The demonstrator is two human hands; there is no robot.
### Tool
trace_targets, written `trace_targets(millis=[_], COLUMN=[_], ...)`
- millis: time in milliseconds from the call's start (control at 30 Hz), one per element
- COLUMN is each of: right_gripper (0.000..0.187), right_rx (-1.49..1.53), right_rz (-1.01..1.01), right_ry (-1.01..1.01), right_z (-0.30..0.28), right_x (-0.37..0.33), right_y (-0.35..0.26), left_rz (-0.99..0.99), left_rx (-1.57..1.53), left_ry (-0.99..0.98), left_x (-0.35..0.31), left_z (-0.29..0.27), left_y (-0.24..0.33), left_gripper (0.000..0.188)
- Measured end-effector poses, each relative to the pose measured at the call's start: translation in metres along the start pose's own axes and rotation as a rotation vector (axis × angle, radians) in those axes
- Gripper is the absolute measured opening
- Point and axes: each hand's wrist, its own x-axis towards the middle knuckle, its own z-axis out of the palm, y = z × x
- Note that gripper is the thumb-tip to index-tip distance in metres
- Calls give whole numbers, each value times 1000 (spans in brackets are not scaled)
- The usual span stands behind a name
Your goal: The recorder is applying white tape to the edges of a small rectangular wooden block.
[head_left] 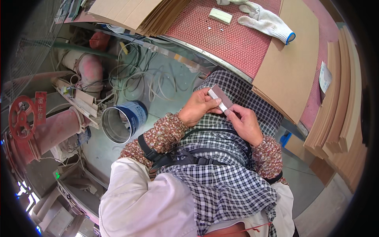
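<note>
Over my lap, both hands hold a small flat block (223,97) with a dull brown face, like sandpaper, and a white strip along its near side. My left hand (196,107) pinches it at the left end, thumb on the white strip. Fingers of my right hand (245,121) grip the near right corner. Beyond it, a pale yellow-green block (220,16) rests on the red perforated mat (221,43) of the bench. A white knit glove (265,23) with a blue cuff edge lies beside that block. Two tiny white scraps sit in front of it.
Brown boards are stacked at the bench's back left (136,14) and right (292,67). Tall panels (335,102) stand far right. To my left are an open blue metal bucket (136,114), loose hoses (154,79), a dusty pipe (55,128) and a red valve wheel (22,118).
</note>
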Motion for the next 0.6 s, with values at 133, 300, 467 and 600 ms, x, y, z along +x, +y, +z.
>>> trace_targets(millis=[133,300,467,600], right_gripper=[22,21,18,15], right_rx=[23,19,-63,-108], right_rz=[-36,-68,-184,-213], right_ry=[32,40,138,206], right_z=[3,4,5,3], right_x=[-2,-5,-12,-13], right_y=[2,0,-8,-9], left_rz=[-13,-63,-124,-183], left_rx=[-24,-20,-64,-102], left_ry=[0,-11,-75,-95], left_x=[0,1,1,-1], left_z=[-1,-4,-6,-3], left_y=[-2,-4,1,4], left_gripper=[28,28,30,30])
